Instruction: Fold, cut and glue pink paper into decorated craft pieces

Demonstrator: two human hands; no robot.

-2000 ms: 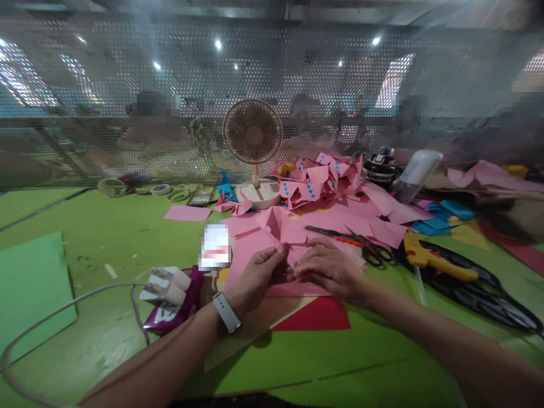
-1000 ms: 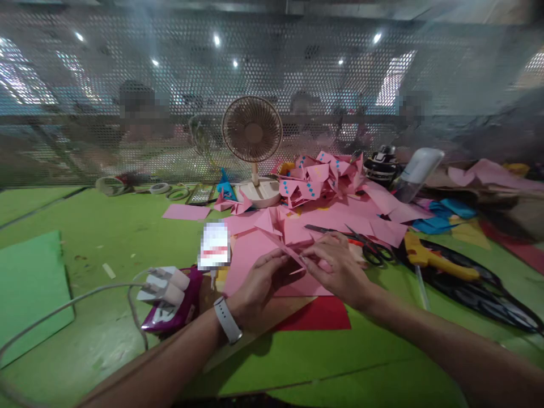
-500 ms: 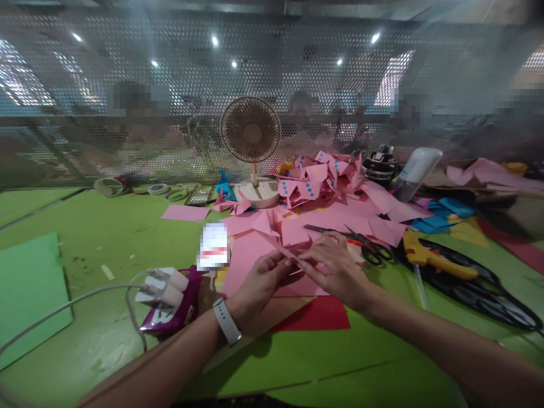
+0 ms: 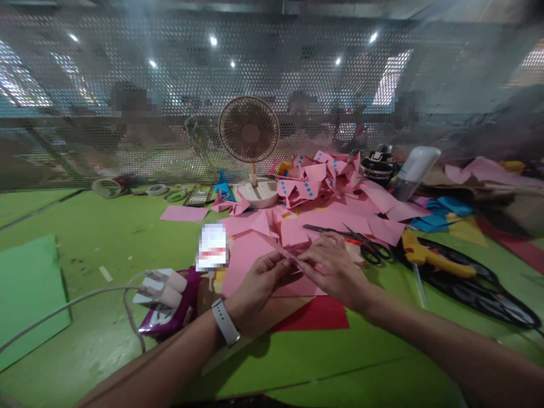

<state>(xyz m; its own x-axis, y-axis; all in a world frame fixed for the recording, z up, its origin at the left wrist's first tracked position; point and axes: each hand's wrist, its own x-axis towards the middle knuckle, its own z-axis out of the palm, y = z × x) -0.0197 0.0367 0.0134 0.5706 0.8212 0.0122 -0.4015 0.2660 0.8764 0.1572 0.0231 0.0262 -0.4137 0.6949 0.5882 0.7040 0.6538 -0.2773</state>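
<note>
Between my two hands is a folded piece of pink paper (image 4: 284, 249), seen nearly edge-on. My left hand (image 4: 267, 277) pinches it from the left, thumb on top. The fingertips of my right hand (image 4: 331, 269) close on its right end, close to the left thumb. Part of the paper is hidden behind the fingers. Beneath both hands lies a large pink sheet (image 4: 242, 266), with red paper (image 4: 318, 314) below it. Black scissors (image 4: 374, 250) rest just beyond the right hand.
Folded pink paper pieces (image 4: 323, 175) with blue marks are heaped behind the hands, beside a small fan (image 4: 250, 130). A yellow glue gun (image 4: 437, 258) lies to the right. Left are white charger plugs (image 4: 164, 289), a pixelated bright object (image 4: 212, 246) and green sheets (image 4: 34, 297).
The view has shifted very slightly. Both hands keep their grip on the folded pink paper in almost the same place.
</note>
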